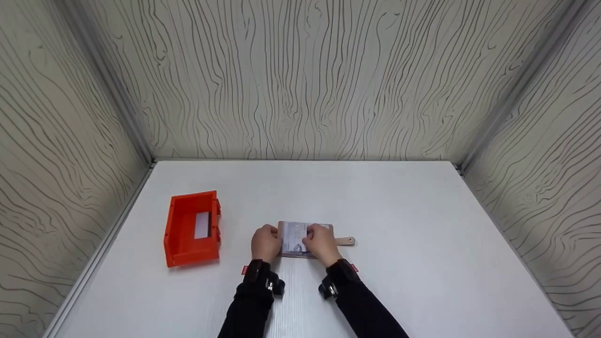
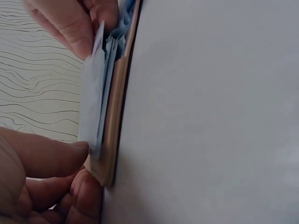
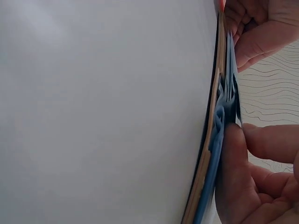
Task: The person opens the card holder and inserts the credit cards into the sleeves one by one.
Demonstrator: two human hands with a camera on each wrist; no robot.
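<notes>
A small brown-covered card holder (image 1: 281, 226) lies spread on the table in the head view, with a strap (image 1: 346, 241) that ends in a snap reaching out to its right. My left hand (image 1: 265, 243) grips its left edge, thumb on the stacked leaves and curled fingers at the cover's edge. Between thumb and forefinger, my right hand (image 1: 322, 244) pinches the edge of the pale printed top leaf (image 1: 294, 234). That leaf stands slightly apart from the stack in both wrist views. Crumpled bluish inner leaves (image 3: 218, 126) show beside the brown cover (image 2: 120, 88).
An orange-red open bin (image 1: 178, 234) stands on the white table (image 1: 399, 225) to the left. A flat pale card with a dark edge (image 1: 202, 225) lies inside it. Wood-patterned panels (image 1: 300, 84) enclose the table at the back and sides.
</notes>
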